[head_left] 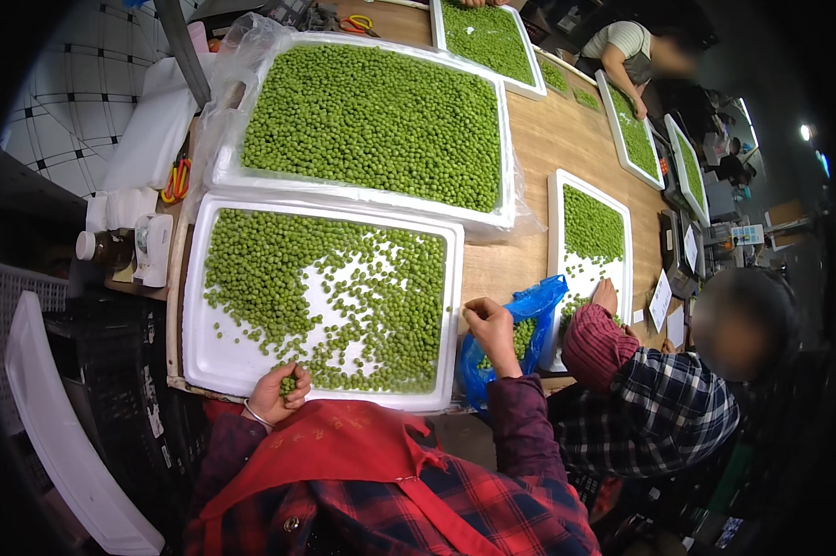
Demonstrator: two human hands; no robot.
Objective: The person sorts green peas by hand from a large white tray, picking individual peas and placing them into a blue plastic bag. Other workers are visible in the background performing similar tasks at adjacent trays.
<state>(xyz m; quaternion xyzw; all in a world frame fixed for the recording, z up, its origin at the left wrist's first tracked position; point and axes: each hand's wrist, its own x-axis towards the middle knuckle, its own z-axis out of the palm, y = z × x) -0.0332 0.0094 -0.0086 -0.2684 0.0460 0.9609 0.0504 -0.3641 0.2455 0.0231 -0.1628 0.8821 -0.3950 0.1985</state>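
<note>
Lengthwise, white tray (216,357) pointing away.

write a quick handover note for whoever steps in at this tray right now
Left hand: at the near rim of the white tray, curled over a few green peas.
Right hand: pinched at the tray's right edge, above the blue bag that holds some peas.
Done: bare patches show in the middle of the tray.
Left: most peas remain on it; a full tray waits behind.
</note>
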